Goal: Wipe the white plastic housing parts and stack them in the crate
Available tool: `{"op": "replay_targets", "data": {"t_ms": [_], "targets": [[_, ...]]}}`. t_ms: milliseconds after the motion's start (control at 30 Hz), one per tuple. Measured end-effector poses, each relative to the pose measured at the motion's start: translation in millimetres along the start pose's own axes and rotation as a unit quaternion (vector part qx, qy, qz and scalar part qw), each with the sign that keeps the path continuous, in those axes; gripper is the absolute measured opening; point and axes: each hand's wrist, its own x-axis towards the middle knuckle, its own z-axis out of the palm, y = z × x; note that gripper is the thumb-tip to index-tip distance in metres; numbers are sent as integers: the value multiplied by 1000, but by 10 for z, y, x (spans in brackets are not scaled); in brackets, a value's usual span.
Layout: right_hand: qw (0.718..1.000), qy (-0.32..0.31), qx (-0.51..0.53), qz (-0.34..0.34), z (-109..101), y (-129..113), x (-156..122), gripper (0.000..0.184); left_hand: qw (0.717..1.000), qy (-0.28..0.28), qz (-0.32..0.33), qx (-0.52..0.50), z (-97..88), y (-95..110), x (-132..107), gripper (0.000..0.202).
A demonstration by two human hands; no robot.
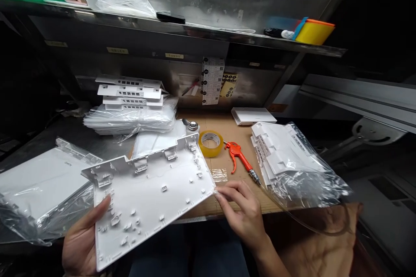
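A white plastic housing cover (pixel 149 199) is held tilted above the front of the workbench, its inner side with small clips and posts facing me. My left hand (pixel 82 238) grips its left edge, the thumb over the inner face and the other fingers hidden behind. At its right corner my right hand (pixel 243 210) pinches the edge between thumb and fingertips. Just beyond the cover lie a roll of yellow tape (pixel 211 143) and an orange air blow gun (pixel 238 156) with a hose.
Stacked white covers in plastic (pixel 130 108) stand back left. Bagged white parts lie at left (pixel 48 181) and right (pixel 286 156). A white box-shaped device (pixel 253 116) sits at the back. Overhead runs a metal shelf (pixel 211 30) with a yellow container (pixel 313 32). Label sheets (pixel 212 80) hang behind.
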Motion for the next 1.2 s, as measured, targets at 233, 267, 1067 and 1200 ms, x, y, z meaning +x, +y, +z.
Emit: {"op": "replay_targets", "data": {"t_ms": [233,267,1067,1200], "targets": [[998,37,-24,34,-99,210,59,14,1000,-4,3,-20,-241,90,-16,71],[996,63,-24,59,-139,238,103,13,1000,2,-8,-20,-310,126,-26,70],[986,153,57,17,37,-178,726,16,980,67,63,178,593,-755,136,95],[985,92,134,-51,220,-649,738,29,981,68,67,169,778,-1012,205,85]]}}
